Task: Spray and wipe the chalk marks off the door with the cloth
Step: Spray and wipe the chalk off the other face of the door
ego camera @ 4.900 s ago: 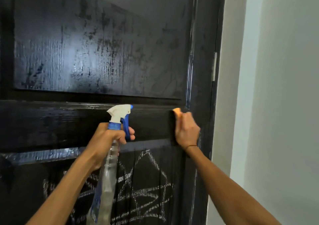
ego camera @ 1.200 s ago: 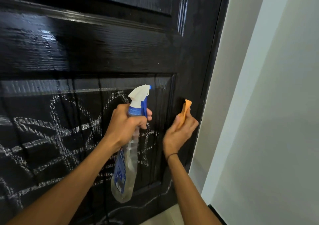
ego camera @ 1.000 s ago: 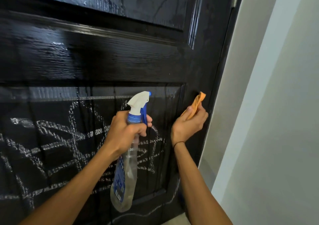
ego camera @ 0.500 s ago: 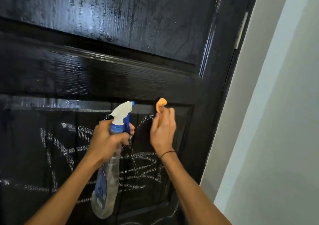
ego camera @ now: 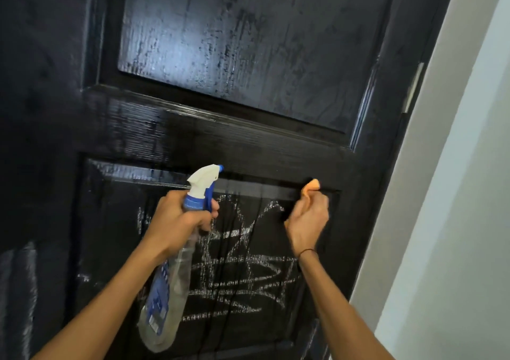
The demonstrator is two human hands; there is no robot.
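A black panelled door (ego camera: 248, 144) fills the view, wet and streaky on its upper panel. White chalk marks (ego camera: 240, 271) cross the lower panel, with drip lines running down through them. My left hand (ego camera: 176, 221) grips a clear spray bottle (ego camera: 165, 299) with a white and blue trigger head, its nozzle aimed at the door near the lower panel's top edge. My right hand (ego camera: 307, 218) is closed on an orange cloth (ego camera: 311, 187), pressed to the upper right corner of the lower panel.
A pale wall (ego camera: 447, 221) runs down the right side beside the door's edge. A metal hinge plate (ego camera: 412, 87) sits on that edge. Faint chalk smears (ego camera: 24, 290) show on the door's lower left.
My right hand with the cloth has slid right along the top of the lower panel to its right corner. The view has tilted up and rolled, showing more of the upper panel.
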